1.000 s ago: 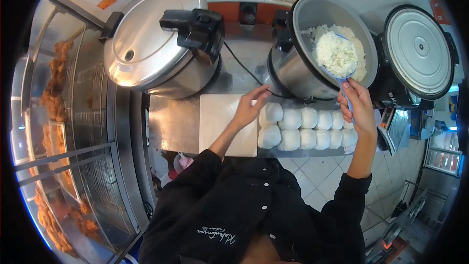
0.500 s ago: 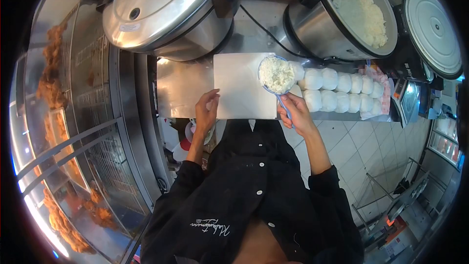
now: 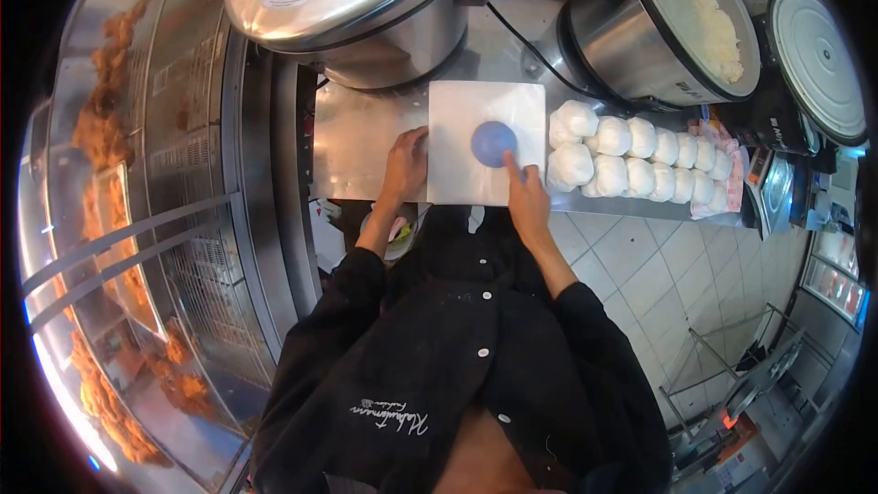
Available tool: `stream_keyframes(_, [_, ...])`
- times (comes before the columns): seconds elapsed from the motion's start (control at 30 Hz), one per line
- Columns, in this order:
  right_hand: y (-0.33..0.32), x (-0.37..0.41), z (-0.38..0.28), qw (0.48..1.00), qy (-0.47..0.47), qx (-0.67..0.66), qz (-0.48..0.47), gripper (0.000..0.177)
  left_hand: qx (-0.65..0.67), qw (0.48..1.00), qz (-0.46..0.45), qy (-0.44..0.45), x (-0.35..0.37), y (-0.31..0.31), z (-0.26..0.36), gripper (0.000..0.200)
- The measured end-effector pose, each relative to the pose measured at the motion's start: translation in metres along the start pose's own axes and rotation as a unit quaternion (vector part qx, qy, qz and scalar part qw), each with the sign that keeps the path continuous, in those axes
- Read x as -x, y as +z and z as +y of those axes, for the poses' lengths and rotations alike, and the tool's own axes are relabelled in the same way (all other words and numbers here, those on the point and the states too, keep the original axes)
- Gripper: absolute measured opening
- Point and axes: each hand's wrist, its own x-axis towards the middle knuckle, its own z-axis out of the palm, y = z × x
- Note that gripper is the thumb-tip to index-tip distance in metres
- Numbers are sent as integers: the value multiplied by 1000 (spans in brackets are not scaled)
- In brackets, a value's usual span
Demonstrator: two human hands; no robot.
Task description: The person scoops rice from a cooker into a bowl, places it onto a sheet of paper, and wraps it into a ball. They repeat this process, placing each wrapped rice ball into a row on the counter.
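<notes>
A blue round scoop lies upside down over a stack of white wrapping paper, its domed back facing up. My right hand is closed around its short handle, at the lower right of the sheet. Any rice beneath the scoop is hidden. My left hand rests at the paper's left edge, fingers extended and holding nothing that I can see. Two rows of round white wrapped parcels sit just right of the paper.
An open cooker of white rice stands at the back right, near a round lid. A closed steel cooker is at the back left. A glass cabinet with fried food borders the left. A black cord crosses the counter.
The scoop, upright and full of rice before, is now turned over above the paper. My right hand has moved left over the sheet with it. My left hand has come to the paper's edge.
</notes>
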Motion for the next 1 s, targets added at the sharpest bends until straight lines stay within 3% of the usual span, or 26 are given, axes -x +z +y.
stream_keyframes(0.07, [22, 14, 3, 994, -23, 84, -61, 86, 5, 1000, -20, -12, -2, -3, -3, 50])
stream_keyframes(0.13, [23, 10, 1, 994, -24, 90, -53, 85, 8, 999, -35, -18, -15, -7, -1, 55])
stream_keyframes(0.2, [18, 12, -2, 994, -20, 99, -50, 85, -103, 984, -63, 135, -22, -4, 6, 69])
stream_keyframes(0.23, [16, 9, -2, 993, -24, 97, -56, 85, -103, 983, -62, 137, -27, -3, 17, 69])
stream_keyframes(0.3, [13, 8, -6, 993, -27, 97, -64, 85, -207, 957, -152, 134, -31, 4, 35, 98])
stream_keyframes(0.33, [13, 8, -8, 992, -22, 98, -78, 84, -204, 958, -152, 135, -32, 11, 31, 98])
stream_keyframes(0.4, [14, 6, -16, 991, -16, 101, -90, 84, -263, 939, -170, 144, -36, 22, 22, 126])
stream_keyframes(0.67, [27, -3, -58, 986, 86, 13, -142, 82, -287, 929, -200, 118, -37, 25, 12, 137])
stream_keyframes(1.0, [32, 6, -49, 983, 73, -24, -170, 82, -302, 924, -212, 101, -39, 25, 19, 138])
